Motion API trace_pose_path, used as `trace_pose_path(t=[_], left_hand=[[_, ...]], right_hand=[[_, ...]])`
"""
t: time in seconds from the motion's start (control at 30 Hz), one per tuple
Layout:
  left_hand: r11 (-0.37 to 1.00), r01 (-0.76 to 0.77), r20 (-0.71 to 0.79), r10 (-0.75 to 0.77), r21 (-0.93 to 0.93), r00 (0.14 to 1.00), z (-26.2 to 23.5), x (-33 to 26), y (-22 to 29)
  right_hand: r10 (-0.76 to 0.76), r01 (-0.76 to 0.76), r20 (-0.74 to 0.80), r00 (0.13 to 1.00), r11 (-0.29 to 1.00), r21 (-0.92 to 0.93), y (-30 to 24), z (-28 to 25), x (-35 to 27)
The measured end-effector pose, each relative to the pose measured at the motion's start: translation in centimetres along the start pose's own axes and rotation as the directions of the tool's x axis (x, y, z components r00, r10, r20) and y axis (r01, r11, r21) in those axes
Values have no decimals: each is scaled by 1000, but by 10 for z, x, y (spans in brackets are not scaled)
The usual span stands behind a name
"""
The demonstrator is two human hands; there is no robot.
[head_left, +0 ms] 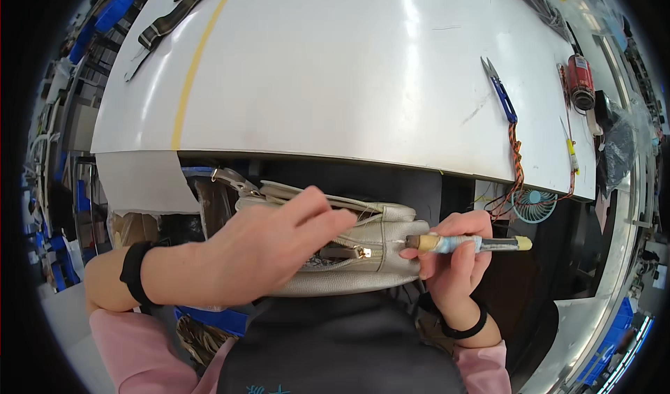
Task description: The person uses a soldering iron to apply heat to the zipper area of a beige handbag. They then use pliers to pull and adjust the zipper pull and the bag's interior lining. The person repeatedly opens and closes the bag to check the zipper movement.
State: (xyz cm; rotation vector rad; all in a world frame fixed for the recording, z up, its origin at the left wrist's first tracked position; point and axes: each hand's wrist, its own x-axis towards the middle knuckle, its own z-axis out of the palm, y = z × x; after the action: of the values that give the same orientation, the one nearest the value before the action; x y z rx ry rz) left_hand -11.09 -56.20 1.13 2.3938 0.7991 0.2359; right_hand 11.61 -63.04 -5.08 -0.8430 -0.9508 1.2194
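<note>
A beige leather handbag [363, 282] with several zips lies across my lap, below the table's near edge. My left hand [272, 244] reaches over its top from the left, with the visible fingers stretched out and apart; the hand hides part of the zipped openings. A gold-coloured zip pull [362, 253] shows just right of that hand. At the bag's right end, my right hand [460, 254] is closed around a pen-like tool [457, 244] with a tape-wrapped barrel and yellowish ends. The tool lies level, its brownish tip pointing left at the bag's side.
Blue-handled thread snips [504, 99] on a braided cord lie on the white table [314, 66]. A red bottle [580, 81] and a yellow-handled tool [572, 155] are at its right side. A small round fan [534, 204] sits by the near right corner. A dark strap [178, 13] lies far left.
</note>
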Motion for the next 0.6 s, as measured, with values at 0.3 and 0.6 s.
trace_pose_path(t=[0.3, 0.6], left_hand=[[980, -194, 244, 198, -41, 949, -6, 41, -19], [976, -42, 0, 43, 213, 999, -35, 11, -37]], right_hand=[[40, -39, -64, 997, 999, 30, 2, -3, 6], [21, -26, -122, 992, 999, -46, 7, -6, 13]])
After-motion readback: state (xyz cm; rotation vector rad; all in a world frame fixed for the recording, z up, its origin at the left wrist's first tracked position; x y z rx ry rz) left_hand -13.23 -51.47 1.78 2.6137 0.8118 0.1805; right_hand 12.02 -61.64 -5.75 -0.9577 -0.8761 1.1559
